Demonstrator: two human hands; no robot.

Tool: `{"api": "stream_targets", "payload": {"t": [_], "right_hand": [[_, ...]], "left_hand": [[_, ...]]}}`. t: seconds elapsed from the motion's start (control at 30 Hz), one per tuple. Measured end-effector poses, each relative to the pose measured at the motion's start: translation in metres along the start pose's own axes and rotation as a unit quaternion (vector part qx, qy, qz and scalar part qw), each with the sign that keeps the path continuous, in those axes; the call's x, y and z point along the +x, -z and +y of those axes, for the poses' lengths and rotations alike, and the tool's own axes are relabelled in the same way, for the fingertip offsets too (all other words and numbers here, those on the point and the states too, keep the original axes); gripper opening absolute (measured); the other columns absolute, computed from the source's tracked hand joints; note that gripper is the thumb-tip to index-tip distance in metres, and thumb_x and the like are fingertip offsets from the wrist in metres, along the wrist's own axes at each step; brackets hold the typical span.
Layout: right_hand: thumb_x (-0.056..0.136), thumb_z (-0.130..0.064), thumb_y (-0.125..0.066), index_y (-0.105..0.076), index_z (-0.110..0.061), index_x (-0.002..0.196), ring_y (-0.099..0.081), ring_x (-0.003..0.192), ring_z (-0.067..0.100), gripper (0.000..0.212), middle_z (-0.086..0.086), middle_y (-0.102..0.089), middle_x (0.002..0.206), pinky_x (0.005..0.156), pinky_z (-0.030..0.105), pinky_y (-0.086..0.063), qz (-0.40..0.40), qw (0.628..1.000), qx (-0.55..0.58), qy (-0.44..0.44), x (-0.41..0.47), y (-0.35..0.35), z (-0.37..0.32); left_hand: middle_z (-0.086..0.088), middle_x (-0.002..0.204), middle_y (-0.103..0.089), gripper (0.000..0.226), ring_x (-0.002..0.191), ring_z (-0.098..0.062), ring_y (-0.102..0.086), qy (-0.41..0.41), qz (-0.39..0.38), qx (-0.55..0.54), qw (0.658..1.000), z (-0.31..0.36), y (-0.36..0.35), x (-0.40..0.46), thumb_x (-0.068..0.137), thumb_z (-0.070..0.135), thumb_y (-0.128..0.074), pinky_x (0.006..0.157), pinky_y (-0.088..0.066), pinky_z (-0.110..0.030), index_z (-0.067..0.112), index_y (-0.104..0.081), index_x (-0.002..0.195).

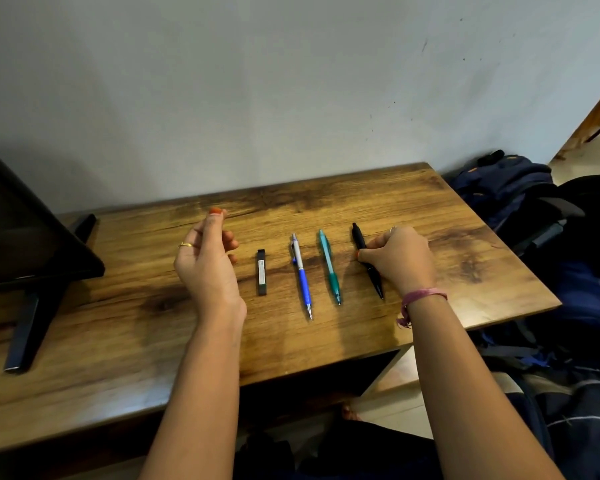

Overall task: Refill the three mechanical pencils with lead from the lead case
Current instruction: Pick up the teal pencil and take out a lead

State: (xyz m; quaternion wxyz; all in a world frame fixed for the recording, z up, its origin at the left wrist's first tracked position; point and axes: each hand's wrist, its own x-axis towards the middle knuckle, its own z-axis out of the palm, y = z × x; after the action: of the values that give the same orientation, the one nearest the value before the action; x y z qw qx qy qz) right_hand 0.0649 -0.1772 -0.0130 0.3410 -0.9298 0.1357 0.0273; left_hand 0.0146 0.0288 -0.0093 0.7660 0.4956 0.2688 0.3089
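Note:
Three mechanical pencils lie side by side on the wooden table [326,341], tips toward me: a blue and silver pencil [302,276], a teal pencil [329,267] and a black pencil [360,239]. A dark, slim lead case [261,272] lies left of them. My right hand [400,258] rests on the table with its fingers closed around the middle of the black pencil. Hovering just left of the lead case, my left hand [207,258] is empty, with its fingers loosely curled and apart.
A black monitor [25,237] on a stand [32,327] sits at the table's left end. Dark blue backpacks [520,192] lie on the floor past the right edge. A pale wall runs behind the table. My legs show below the front edge.

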Motion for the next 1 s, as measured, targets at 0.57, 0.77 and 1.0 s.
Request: {"api": "stream_targets", "payload": {"t": [0.57, 0.77, 1.0], "right_hand": [[0.085, -0.031, -0.071, -0.069, -0.009, 0.103, -0.067, 0.091, 0.024, 0.029, 0.008, -0.070, 0.098, 0.078, 0.037, -0.058, 0.042, 0.990, -0.068, 0.117, -0.026, -0.022, -0.033], [0.086, -0.024, -0.070, -0.066, -0.008, 0.109, -0.066, 0.095, 0.027, 0.029, 0.011, -0.068, 0.103, 0.083, 0.039, -0.057, -0.037, 0.986, -0.118, 0.109, -0.024, -0.033, -0.030], [0.080, -0.017, -0.074, -0.061, -0.017, 0.085, -0.069, 0.078, 0.013, 0.014, 0.003, -0.069, 0.086, 0.065, 0.027, -0.060, -0.111, 0.968, 0.214, 0.077, -0.028, -0.004, -0.038]], "left_hand": [[0.016, 0.057, -0.060, 0.008, 0.057, 0.004, -0.054, -0.028, -0.019, 0.029, 0.999, 0.002, -0.003, -0.006, 0.087, 0.030, -0.068, 0.050, -0.042, -0.012, 0.023, -0.069, 0.083], [0.015, 0.058, -0.060, 0.008, 0.057, 0.003, -0.054, -0.044, -0.023, 0.030, 0.998, 0.001, -0.002, -0.006, 0.088, 0.028, -0.067, 0.049, -0.042, -0.012, 0.022, -0.070, 0.084], [0.015, 0.062, -0.065, 0.012, 0.062, 0.000, -0.059, -0.122, -0.131, 0.097, 0.979, -0.002, -0.008, -0.015, 0.089, 0.027, -0.067, 0.056, -0.045, -0.013, 0.027, -0.069, 0.077]]}}
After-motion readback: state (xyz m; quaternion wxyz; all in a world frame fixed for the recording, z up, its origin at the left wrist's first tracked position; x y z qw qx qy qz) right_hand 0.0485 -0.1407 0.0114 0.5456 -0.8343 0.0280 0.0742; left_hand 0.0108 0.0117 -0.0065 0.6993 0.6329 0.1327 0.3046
